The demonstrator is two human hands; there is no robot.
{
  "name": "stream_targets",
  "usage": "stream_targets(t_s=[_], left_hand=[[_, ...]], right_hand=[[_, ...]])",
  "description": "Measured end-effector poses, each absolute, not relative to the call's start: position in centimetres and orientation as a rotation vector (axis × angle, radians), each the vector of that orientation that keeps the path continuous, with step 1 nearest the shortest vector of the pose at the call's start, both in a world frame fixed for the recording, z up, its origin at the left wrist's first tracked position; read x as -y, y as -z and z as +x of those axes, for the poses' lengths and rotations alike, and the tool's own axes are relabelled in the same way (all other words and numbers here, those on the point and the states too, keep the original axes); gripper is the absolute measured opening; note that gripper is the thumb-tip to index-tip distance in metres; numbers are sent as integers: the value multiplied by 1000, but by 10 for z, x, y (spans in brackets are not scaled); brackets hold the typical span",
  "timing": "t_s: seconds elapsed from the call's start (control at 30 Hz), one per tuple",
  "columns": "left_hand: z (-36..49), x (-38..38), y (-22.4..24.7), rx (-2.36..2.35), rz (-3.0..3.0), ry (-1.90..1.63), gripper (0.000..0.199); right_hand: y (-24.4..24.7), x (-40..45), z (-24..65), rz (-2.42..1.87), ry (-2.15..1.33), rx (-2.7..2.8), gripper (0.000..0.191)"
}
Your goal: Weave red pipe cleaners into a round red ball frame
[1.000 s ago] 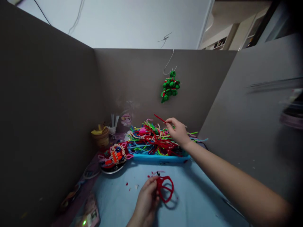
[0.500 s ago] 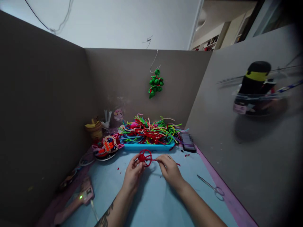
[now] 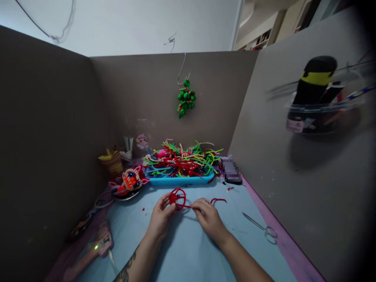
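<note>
Left fingers (image 3: 166,197) pinching a round, fuzzy red pipe-cleaner frame (image 3: 173,198)! Right fingers (image 3: 197,205) grip a thin, bending red stem (image 3: 219,199).

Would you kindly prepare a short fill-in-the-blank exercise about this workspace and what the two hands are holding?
1. The wheel-like piece in the left hand and the thin strand pinched by the right hand are both ____.
2. The ring-handled metal tool lies on the cloth to the ____ of both hands.
3. The tray heaped with colourful strands is ____.
4. The ornament hanging against the back panel is mostly ____.

Missing words: red; right; blue; green.
</note>
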State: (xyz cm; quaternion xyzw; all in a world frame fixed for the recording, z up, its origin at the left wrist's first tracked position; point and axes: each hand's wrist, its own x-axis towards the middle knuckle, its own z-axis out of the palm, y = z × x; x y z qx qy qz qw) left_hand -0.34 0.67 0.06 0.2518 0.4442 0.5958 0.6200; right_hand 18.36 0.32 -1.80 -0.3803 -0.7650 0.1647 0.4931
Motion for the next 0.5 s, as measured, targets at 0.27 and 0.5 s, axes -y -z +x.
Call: stream_targets(t_s=[0.27, 0.5], left_hand=[[-4, -7, -5, -1034, 591, -1360, 58], [2, -5, 11, -1085, 747, -1454, 48]], right_hand=[[19, -3, 185, -958, -413, 1939, 21], [20, 10, 154, -1163, -61, 2027, 34]])
